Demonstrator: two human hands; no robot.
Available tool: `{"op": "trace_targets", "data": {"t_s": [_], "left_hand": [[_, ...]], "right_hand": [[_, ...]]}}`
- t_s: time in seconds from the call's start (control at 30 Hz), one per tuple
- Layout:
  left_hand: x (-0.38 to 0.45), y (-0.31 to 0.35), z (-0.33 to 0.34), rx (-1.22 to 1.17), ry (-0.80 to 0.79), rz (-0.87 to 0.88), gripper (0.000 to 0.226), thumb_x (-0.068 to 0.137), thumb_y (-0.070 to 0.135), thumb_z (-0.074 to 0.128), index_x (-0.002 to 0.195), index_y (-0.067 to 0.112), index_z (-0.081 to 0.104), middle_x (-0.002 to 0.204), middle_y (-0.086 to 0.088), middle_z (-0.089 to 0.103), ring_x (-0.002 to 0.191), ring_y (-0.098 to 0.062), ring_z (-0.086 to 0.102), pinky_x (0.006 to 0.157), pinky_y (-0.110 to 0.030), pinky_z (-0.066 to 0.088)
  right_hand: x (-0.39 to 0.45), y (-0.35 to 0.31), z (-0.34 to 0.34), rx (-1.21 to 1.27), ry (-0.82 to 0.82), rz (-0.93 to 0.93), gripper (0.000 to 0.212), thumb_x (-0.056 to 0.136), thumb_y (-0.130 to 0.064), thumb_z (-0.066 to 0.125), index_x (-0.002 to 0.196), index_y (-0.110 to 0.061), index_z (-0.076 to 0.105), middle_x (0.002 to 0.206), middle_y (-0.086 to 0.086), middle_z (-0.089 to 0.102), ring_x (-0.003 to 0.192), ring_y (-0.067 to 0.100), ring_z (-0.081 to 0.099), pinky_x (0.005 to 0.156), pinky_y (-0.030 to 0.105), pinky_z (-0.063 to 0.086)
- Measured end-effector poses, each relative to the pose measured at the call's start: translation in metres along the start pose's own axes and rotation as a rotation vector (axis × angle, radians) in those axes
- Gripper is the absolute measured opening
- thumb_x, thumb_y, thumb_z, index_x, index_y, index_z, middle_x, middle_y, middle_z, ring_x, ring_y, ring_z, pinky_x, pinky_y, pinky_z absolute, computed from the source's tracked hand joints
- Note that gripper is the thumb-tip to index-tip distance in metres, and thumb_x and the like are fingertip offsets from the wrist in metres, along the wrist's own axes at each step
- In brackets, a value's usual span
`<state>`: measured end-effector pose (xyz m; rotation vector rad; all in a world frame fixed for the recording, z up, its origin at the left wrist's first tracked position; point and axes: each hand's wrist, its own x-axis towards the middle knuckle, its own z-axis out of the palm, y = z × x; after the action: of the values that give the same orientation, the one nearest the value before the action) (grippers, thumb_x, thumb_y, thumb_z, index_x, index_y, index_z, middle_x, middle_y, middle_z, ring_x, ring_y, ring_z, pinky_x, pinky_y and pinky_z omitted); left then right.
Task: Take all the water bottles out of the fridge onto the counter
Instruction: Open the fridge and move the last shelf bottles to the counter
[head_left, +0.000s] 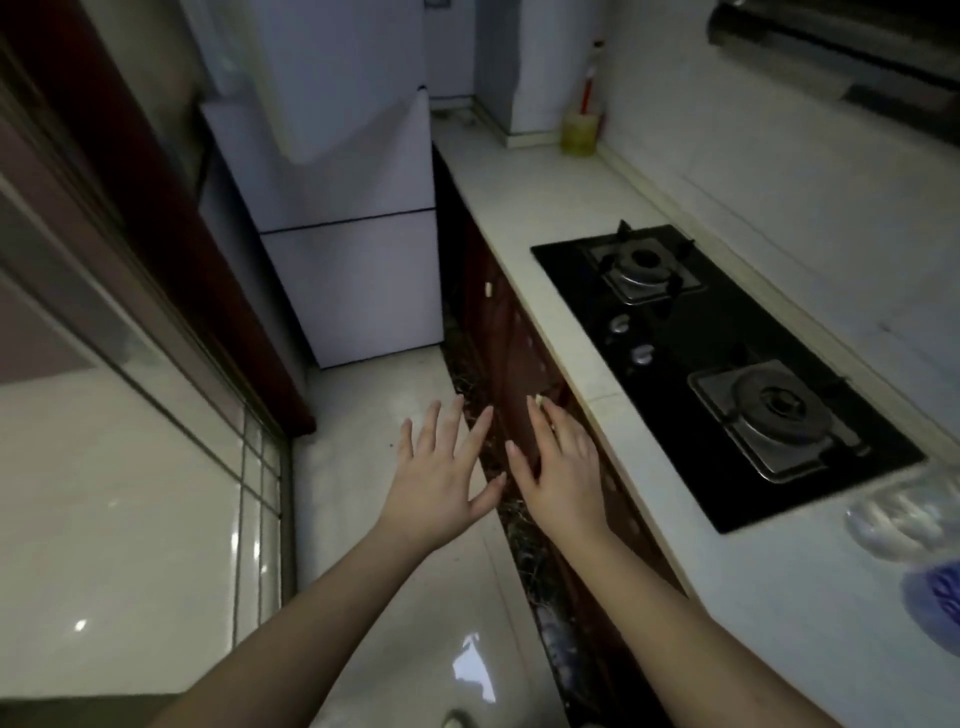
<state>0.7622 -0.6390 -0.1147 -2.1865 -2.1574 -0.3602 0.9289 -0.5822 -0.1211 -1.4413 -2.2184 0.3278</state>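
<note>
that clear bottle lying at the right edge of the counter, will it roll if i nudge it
Probably yes: the water bottle seems to lie on its side on the smooth counter, so its round body could roll. Its clear ribbed plastic looks thin, so it may dent under a squeeze. It is blurred and cut off, so how full it is cannot be told.

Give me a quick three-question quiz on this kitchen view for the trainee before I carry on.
1. True or false: the fridge doors are shut.
2. What is each hand doing? A) both open, holding nothing B) left hand grips a bottle C) right hand grips a bottle
3. Fill in: a clear water bottle lies on the counter just past the near end of the ____.

Key:
1. True
2. A
3. stove
</note>
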Motion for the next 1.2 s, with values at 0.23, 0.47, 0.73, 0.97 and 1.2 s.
{"op": "trace_targets", "data": {"t_s": [0.23,0.47,0.73,0.97,1.2], "left_hand": [[0.005,-0.062,-0.025,0.019,0.035,-0.185,0.074,0.092,0.066,0.026,0.155,0.027,0.016,0.16,-0.012,0.025,0.148,-0.036,0.019,0.115,-0.061,0.021],[0.048,-0.103,-0.036,0.077,0.078,-0.253,0.075,0.092,0.065,0.028,0.155,0.026,0.017,0.159,-0.012,0.026,0.148,-0.036,0.019,0.113,-0.064,0.023],[0.114,-0.139,-0.048,0.157,0.108,-0.381,0.076,0.091,0.065,0.031,0.155,0.026,0.019,0.159,-0.011,0.026,0.147,-0.036,0.019,0.114,-0.062,0.023],[0.153,-0.171,-0.072,0.19,0.18,-0.45,0.076,0.09,0.063,0.031,0.155,0.024,0.022,0.159,-0.012,0.027,0.148,-0.036,0.018,0.114,-0.062,0.022],[0.182,-0.223,-0.094,0.215,0.22,-0.494,0.077,0.09,0.064,0.029,0.155,0.024,0.018,0.16,-0.011,0.023,0.149,-0.034,0.015,0.115,-0.061,0.02]], "right_hand": [[0.047,-0.054,0.023,0.037,-0.082,-0.161,0.062,0.1,-0.053,0.034,0.154,-0.024,0.026,0.161,0.002,0.022,0.148,0.022,0.016,0.119,0.044,0.015],[0.109,-0.074,0.039,0.068,-0.083,-0.261,0.063,0.099,-0.053,0.034,0.154,-0.022,0.028,0.161,0.004,0.025,0.148,0.023,0.018,0.118,0.042,0.016],[0.204,-0.077,0.052,0.091,-0.097,-0.365,0.065,0.098,-0.058,0.027,0.152,-0.022,0.03,0.16,0.005,0.025,0.148,0.026,0.019,0.118,0.047,0.019],[0.274,-0.093,0.058,0.115,-0.059,-0.441,0.065,0.098,-0.056,0.031,0.152,-0.021,0.032,0.158,0.008,0.029,0.146,0.029,0.025,0.117,0.05,0.024],[0.327,-0.132,0.073,0.103,-0.034,-0.508,0.064,0.098,-0.056,0.032,0.152,-0.021,0.031,0.158,0.009,0.03,0.145,0.031,0.026,0.115,0.052,0.026]]}}
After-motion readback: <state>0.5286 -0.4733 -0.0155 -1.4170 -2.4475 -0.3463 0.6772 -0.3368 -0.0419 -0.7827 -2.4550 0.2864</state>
